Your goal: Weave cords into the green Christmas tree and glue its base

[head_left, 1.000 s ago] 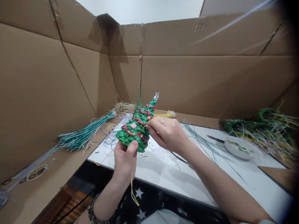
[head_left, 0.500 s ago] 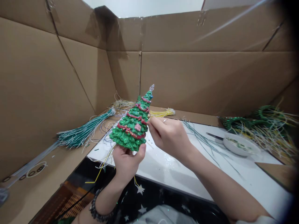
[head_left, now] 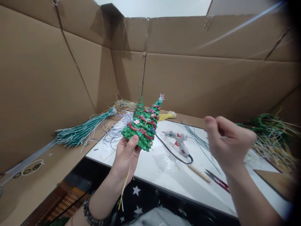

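My left hand (head_left: 127, 153) grips a small Christmas tree figure (head_left: 143, 130) near its base, thumb across the front. The tree is green and glittery, with red garlands, small ornaments and a clear star on top; it leans right. White and yellow wires (head_left: 124, 191) hang down below my left hand. Behind it shows a second green Christmas tree (head_left: 138, 108), partly hidden. My right hand (head_left: 229, 141) is raised at the right, apart from the tree, with its fingers curled closed; whatever they hold, if anything, is hidden.
A white glue gun (head_left: 180, 141) with a black cord lies on the white table (head_left: 162, 172). Near it are a wooden-handled tool (head_left: 198, 174) and thread snips (head_left: 217, 180). Bundled green-white wires (head_left: 86, 128) lie left, yellow wires (head_left: 168, 115) behind. Cardboard walls (head_left: 211, 81) surround the table.
My right hand has moved off the tree, right and toward the camera, exposing the glue gun. My left hand has turned the tree, so its front and star now face me more.
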Demonstrator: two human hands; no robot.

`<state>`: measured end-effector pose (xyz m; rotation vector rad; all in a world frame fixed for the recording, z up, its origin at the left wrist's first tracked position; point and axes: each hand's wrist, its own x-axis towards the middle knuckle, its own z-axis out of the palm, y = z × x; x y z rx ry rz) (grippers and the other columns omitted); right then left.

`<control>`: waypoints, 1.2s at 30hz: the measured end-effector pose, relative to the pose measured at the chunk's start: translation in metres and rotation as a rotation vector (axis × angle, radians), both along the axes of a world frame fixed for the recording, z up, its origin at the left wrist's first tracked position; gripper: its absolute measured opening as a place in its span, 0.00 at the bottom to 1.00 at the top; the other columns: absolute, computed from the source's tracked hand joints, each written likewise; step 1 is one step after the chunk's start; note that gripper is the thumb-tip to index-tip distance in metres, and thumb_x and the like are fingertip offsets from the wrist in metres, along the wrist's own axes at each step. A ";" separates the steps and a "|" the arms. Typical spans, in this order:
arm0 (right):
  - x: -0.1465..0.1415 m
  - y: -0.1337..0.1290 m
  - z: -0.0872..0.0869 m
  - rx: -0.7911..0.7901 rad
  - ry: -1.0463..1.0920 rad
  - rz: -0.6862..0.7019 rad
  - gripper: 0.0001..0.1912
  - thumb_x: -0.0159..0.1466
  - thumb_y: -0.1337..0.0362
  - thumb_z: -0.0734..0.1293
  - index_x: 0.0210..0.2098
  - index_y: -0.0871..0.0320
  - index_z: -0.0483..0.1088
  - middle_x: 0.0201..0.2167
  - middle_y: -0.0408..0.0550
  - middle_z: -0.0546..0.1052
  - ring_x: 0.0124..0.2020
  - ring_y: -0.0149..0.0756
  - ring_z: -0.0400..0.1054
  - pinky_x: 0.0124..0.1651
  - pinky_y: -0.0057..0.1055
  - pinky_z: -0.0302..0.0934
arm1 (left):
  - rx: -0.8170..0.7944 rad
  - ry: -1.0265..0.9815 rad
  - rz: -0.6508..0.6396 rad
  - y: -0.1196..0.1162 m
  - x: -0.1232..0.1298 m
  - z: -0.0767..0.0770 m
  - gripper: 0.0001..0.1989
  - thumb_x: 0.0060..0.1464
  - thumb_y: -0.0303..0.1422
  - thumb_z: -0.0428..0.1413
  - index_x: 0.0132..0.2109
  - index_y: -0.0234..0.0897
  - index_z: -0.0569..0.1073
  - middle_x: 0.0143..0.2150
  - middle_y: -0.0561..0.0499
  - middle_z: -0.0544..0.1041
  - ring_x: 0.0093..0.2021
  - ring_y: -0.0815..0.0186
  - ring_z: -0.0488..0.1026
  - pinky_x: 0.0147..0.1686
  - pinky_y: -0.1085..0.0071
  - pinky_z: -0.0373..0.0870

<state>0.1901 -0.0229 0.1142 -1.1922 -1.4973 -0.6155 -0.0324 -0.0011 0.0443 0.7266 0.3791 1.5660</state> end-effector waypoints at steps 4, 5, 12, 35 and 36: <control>0.046 -0.017 -0.053 -0.133 0.236 -0.231 0.20 0.67 0.52 0.60 0.22 0.52 0.65 0.16 0.43 0.63 0.21 0.36 0.56 0.28 0.35 0.50 | -0.048 -0.063 -0.025 -0.004 -0.002 0.004 0.17 0.52 0.38 0.66 0.47 0.36 0.78 0.44 0.48 0.82 0.42 0.63 0.80 0.48 0.68 0.77; 0.055 -0.019 -0.066 -0.204 0.227 -0.266 0.20 0.66 0.49 0.60 0.22 0.53 0.66 0.19 0.46 0.67 0.24 0.39 0.60 0.30 0.37 0.53 | -0.055 -0.080 -0.034 -0.005 -0.002 0.005 0.17 0.51 0.39 0.66 0.47 0.37 0.78 0.44 0.48 0.82 0.42 0.63 0.80 0.47 0.68 0.78; 0.069 0.020 -0.118 -0.901 0.020 -0.332 0.28 0.53 0.40 0.64 0.39 0.54 0.78 0.53 0.57 0.76 0.58 0.64 0.61 0.55 0.57 0.55 | -0.093 -0.144 -0.064 -0.010 0.000 0.008 0.16 0.53 0.39 0.65 0.47 0.39 0.78 0.45 0.49 0.82 0.45 0.62 0.80 0.46 0.68 0.79; -0.005 0.041 -0.047 -0.204 0.138 0.594 0.20 0.67 0.46 0.62 0.33 0.56 0.72 0.32 0.51 0.80 0.20 0.34 0.70 0.24 0.34 0.65 | -0.011 -0.071 0.050 0.007 0.003 -0.004 0.20 0.52 0.37 0.65 0.51 0.38 0.76 0.46 0.48 0.81 0.43 0.63 0.79 0.49 0.67 0.75; -0.008 0.036 -0.050 -0.175 0.022 0.565 0.19 0.66 0.47 0.64 0.30 0.55 0.72 0.31 0.50 0.80 0.23 0.38 0.73 0.27 0.35 0.68 | -0.013 -0.065 0.049 0.006 0.003 -0.005 0.20 0.51 0.36 0.65 0.51 0.38 0.76 0.46 0.48 0.81 0.44 0.63 0.79 0.49 0.67 0.74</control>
